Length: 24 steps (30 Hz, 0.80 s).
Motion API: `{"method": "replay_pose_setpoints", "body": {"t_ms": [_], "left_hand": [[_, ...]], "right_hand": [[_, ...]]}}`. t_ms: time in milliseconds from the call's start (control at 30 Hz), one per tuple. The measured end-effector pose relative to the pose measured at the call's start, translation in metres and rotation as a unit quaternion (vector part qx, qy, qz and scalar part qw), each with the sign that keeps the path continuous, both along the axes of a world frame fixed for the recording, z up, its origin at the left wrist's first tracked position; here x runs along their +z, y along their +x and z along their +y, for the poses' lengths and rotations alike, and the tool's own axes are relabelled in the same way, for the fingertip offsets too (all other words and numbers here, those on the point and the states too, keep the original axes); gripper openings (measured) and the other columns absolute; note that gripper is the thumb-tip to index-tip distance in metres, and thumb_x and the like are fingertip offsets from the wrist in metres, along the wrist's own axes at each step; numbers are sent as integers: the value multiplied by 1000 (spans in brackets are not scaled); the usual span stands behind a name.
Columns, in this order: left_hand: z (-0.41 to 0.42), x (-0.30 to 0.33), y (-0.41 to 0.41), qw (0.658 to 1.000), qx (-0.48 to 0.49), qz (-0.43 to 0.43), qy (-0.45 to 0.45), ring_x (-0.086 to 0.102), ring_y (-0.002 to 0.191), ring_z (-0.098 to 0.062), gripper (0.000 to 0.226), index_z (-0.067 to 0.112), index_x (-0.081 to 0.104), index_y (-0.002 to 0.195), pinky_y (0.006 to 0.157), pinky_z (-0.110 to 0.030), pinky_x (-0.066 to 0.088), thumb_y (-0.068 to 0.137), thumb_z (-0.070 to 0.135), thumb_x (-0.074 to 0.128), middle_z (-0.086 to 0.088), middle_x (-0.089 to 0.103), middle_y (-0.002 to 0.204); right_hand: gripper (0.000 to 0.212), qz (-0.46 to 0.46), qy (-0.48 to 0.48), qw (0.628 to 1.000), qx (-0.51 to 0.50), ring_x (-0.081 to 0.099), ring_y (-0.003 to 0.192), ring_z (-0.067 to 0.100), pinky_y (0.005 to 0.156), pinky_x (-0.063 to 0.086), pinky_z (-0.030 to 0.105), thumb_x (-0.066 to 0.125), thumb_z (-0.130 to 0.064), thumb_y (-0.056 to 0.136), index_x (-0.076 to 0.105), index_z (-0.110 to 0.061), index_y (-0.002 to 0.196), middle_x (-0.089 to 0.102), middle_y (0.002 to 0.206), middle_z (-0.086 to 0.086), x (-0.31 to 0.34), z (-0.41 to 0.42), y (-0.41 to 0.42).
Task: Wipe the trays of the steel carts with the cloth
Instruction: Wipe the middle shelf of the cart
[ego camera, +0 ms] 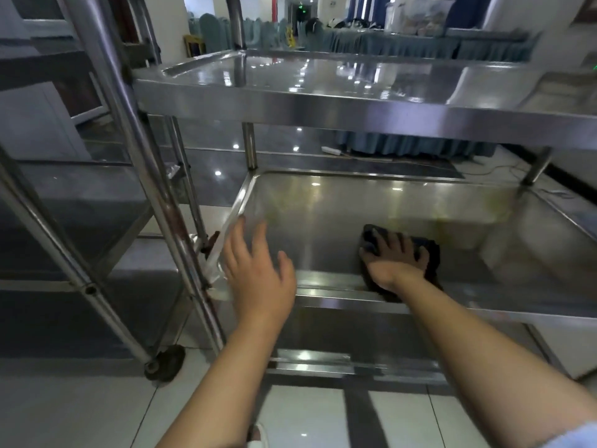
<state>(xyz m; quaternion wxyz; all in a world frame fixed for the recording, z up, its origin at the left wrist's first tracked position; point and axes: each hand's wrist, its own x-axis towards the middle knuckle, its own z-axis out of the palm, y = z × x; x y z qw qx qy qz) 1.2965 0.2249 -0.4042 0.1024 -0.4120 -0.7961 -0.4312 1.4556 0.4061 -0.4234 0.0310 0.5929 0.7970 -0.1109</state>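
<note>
**Middle tray wipe, steel cart, head view**

Steel cart (323,114) fills the frame, three tiers visible. Top tray (339,76) sits at 12 o'clock, glossy, reflecting ceiling lights. Middle tray (323,215) lies at centre frame, with yellowish smears along its far side. Bottom tray (355,334) is partly seen at 6 o'clock, under the middle one. A second cart (106,195) stands just beside, at 9 o'clock, its caster (164,362) on the tiled floor (80,412). Skirted tables (403,43) stand well apart at 12 to 1 o'clock.

Left hand (258,263): fingers spread wide and relaxed, holding nothing, at the near left corner of the middle tray; contact with the rim cannot be told.

Right hand (392,257): fingers spread flat, pressing the dark cloth (429,253) onto the middle tray near its front edge, at about 4 o'clock from frame centre.
</note>
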Motion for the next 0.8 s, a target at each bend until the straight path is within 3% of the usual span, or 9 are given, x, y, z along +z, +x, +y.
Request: {"method": "replay_pose_setpoints", "body": {"t_ms": [100, 200, 300, 400, 633, 800], "left_hand": [[21, -14, 14, 983, -65, 6, -173, 6, 151, -33, 60, 19, 27, 154, 121, -46, 5, 98, 33, 43, -13, 14, 164], [36, -30, 13, 948, -50, -27, -313, 9, 151, -33, 60, 16, 21, 155, 123, -47, 8, 101, 39, 32, -11, 16, 164], [46, -38, 7, 919, -47, -29, -390, 9, 151, -31, 58, 23, 19, 156, 122, -47, 7, 103, 44, 25, -5, 13, 165], [48, -39, 6, 911, -59, -38, -406, 4, 152, -29, 60, 28, 15, 157, 123, -45, 4, 102, 47, 26, -2, 5, 167], [47, -41, 5, 913, -65, -48, -399, 4, 152, -27, 60, 32, 17, 156, 122, -45, 3, 100, 48, 28, 1, 5, 167], [49, -41, 10, 910, -53, -36, -410, 8, 150, -28, 58, 30, 19, 154, 121, -47, 5, 99, 46, 26, -1, 11, 165]], "right_hand": [[61, 18, 1, 994, 109, -11, 154, 18, 121, -8, 52, 26, -58, 100, 6, -46, 157, -5, 168, -8, 0, -30, -34], [60, 37, -1, 978, 204, -11, 153, 15, 120, -9, 51, 29, -55, 100, 7, -50, 155, -3, 168, -11, -6, -44, -53], [62, 50, 5, 972, 228, -8, 154, 13, 121, -7, 50, 34, -57, 98, 8, -52, 154, 0, 168, -12, -7, -34, -49], [63, 58, 3, 969, 242, -5, 154, 12, 122, -5, 47, 37, -61, 96, 11, -53, 154, 4, 167, -13, -4, -15, -29], [60, 27, 41, 997, 61, 8, 153, 14, 119, 9, 47, 35, -62, 99, 17, -47, 155, 17, 165, -12, 1, 63, 102], [66, 13, 19, 993, -113, 4, 154, 19, 122, 6, 47, 29, -63, 100, 10, -38, 158, 9, 167, -7, 0, 88, 197]]}}
